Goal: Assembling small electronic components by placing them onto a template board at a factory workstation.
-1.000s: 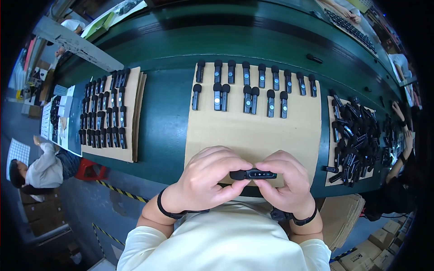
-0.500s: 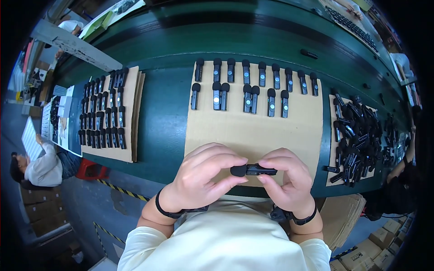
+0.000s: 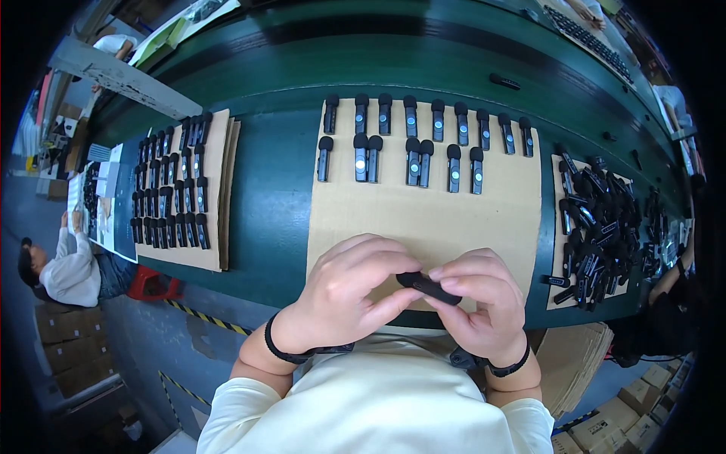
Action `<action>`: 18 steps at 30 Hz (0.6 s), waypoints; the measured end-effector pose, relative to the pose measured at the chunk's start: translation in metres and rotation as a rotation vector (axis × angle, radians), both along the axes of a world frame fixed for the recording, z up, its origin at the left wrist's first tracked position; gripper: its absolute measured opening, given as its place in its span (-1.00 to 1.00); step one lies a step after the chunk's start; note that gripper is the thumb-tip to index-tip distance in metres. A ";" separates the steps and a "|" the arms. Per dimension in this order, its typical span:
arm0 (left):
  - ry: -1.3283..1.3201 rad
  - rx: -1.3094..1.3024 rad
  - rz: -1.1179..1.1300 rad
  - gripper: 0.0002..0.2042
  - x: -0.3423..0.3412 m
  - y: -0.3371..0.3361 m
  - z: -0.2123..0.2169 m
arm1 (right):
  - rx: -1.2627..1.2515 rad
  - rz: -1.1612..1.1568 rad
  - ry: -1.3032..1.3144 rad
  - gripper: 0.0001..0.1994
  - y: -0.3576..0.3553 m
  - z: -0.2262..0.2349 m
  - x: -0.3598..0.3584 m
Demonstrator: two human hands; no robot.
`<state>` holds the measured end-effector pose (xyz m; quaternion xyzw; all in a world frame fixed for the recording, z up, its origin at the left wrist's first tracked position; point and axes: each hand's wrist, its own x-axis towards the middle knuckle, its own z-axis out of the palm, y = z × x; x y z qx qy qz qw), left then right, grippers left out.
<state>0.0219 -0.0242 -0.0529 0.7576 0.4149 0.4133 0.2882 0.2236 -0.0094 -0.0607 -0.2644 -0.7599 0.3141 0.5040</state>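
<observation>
Between my two hands, over the near edge of a cardboard sheet [image 3: 423, 219], is a small black clip-on microphone [image 3: 437, 290] with a foam windscreen. My left hand [image 3: 349, 284] pinches its foam end between thumb and fingers. My right hand [image 3: 488, 303] grips the body, which slants down to the right. Similar microphones [image 3: 411, 117] lie in two rows across the sheet's far half, foam ends pointing away from me. Several have a pale round spot on the body. The undersides of my fingers are hidden.
The sheet rests on a green table [image 3: 272, 174]. To the left, another cardboard stack [image 3: 215, 227] carries several rows of microphones. A jumbled microphone pile [image 3: 597, 227] lies at right. One person [image 3: 72, 268] sits far left; another person's arm [image 3: 669, 284] shows at right.
The microphone has turned in my fingers, from nearly level to slanting down rightward, and shows a different side. Both hands keep hold. At far left, the person's pale sheet has moved toward the table.
</observation>
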 end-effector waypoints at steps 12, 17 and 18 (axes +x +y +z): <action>0.040 -0.067 -0.032 -0.71 0.005 0.008 -0.004 | 0.005 0.071 -0.225 -0.71 0.014 0.015 0.019; 0.074 -0.048 0.027 -0.71 -0.010 0.006 -0.007 | 0.018 -0.049 -0.484 -0.74 0.048 0.016 0.046; 0.072 -0.045 0.023 -0.71 -0.011 0.006 -0.007 | 0.030 -0.093 -0.533 -0.75 0.057 0.012 0.053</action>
